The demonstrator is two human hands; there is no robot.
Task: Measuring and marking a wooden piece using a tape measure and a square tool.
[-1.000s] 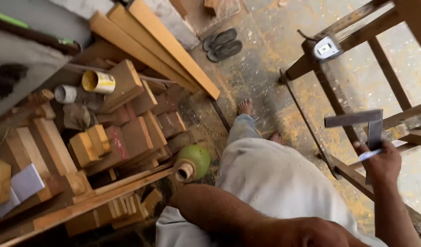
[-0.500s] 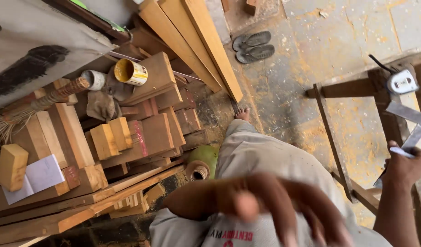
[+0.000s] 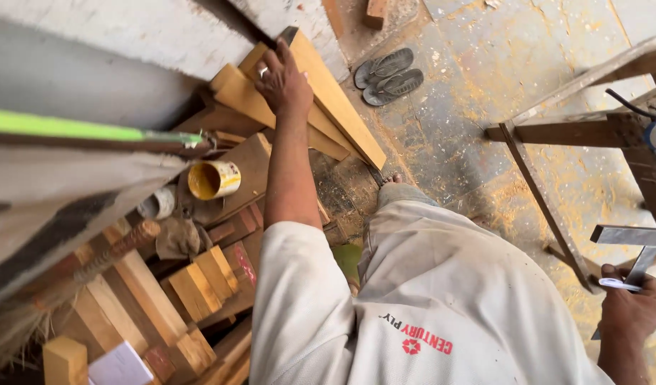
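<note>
Yellow tin [image 3: 214, 179], grey sandals [image 3: 385, 75], pale tan planks [image 3: 342, 117]

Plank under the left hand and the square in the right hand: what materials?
Plank: looks like bare, unfinished wood, pale tan with sawn edges and no visible coating; the left hand rests on it. Square held by the right hand: probably metal, flat grey blade with a dull sheen; possibly steel or aluminium, can't tell which.

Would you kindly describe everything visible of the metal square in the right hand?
The metal square is a grey L-shaped tool: a flat, wide blade lies horizontal at the top, and a narrower arm runs down into the right hand, which grips its lower part together with a white pen-like item. It is held above the dusty floor.
</note>
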